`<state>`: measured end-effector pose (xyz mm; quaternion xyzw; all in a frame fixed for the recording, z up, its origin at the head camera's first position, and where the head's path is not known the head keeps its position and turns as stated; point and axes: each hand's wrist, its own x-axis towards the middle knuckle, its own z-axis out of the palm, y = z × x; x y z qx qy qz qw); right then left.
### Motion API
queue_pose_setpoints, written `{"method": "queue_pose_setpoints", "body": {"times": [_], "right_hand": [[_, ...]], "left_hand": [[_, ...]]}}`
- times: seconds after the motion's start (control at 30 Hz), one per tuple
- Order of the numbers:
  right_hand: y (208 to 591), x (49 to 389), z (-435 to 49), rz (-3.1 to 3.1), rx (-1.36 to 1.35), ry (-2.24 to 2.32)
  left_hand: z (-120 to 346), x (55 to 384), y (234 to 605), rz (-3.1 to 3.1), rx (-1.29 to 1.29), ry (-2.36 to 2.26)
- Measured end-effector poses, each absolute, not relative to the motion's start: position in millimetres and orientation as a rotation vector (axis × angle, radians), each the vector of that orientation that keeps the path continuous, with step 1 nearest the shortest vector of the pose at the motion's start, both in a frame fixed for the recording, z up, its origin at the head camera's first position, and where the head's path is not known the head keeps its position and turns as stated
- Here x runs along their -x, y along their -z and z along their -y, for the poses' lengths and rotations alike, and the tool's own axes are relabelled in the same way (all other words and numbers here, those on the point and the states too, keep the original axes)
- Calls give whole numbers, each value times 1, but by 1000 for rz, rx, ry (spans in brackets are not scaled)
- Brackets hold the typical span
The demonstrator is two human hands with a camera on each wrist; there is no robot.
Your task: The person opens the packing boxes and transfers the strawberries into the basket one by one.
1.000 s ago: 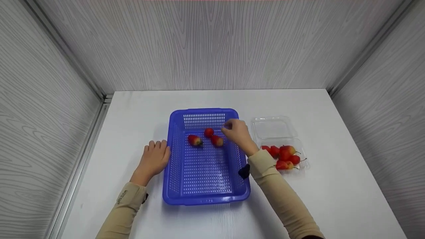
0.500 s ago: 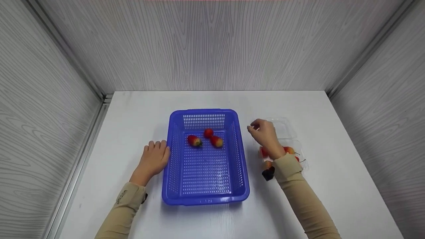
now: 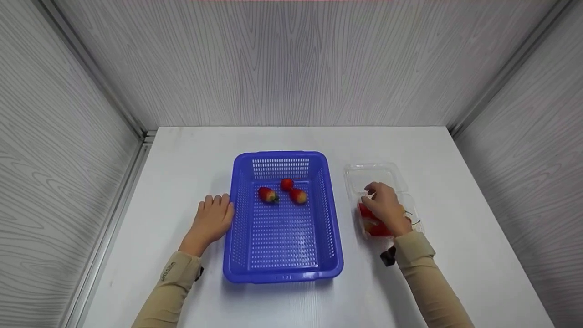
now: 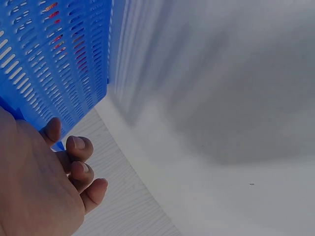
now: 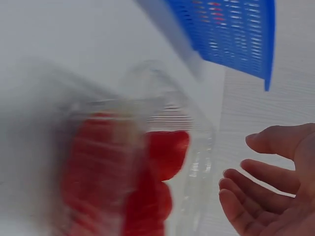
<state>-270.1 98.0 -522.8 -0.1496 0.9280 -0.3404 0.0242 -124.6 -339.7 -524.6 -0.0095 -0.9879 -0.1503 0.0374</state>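
Note:
My left hand [image 3: 212,221] rests against the left rim of a blue plastic basket [image 3: 283,275], its fingers loosely bent in the left wrist view. In the basket lie a strawberry [image 3: 268,194] with a green cap, a small round red fruit [image 3: 287,184] and a red-and-yellow fruit [image 3: 298,196]. My right hand [image 3: 385,207] hovers over a clear hinged plastic box [image 3: 416,205] holding several red fruits [image 3: 378,229], partly hidden beneath it. In the right wrist view, the right hand's thumb and fingers [image 5: 270,140] stand apart, with nothing between them.
Everything rests on a white table [image 3: 191,141], with grey wood-grain panels [image 3: 291,64] behind and at both sides. The box's transparent lid [image 3: 371,175] lies folded back towards the far edge.
The right hand has gone from over the basket's right rim, rightward and towards me, to above the box of fruit. The left hand and the fruit in the basket keep their places.

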Motion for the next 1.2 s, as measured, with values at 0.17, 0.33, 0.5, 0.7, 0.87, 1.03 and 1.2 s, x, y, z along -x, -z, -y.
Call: {"method": "queue_pose_setpoints", "body": {"times": [0.17,0.33,0.5,0.7,0.87,1.03,1.2], "right_hand": [[540,262,-103,-2866,497,1017],[552,255,-104,-2848,512,1023],[559,251,-104,-2827,462,1010],[566,250,-105,-2854,461,920],[566,250,-104,-2835,411,924],[563,249,-102,-2801,341,952],[561,249,-102,-2819,355,945]], "left_hand": [[340,126,526,3042,33,472],[339,125,526,3052,27,481],[339,124,526,3051,29,476],[338,124,527,3016,50,451],[338,125,527,3000,55,435],[338,126,526,3009,43,435],[339,126,525,3011,32,437]]}}
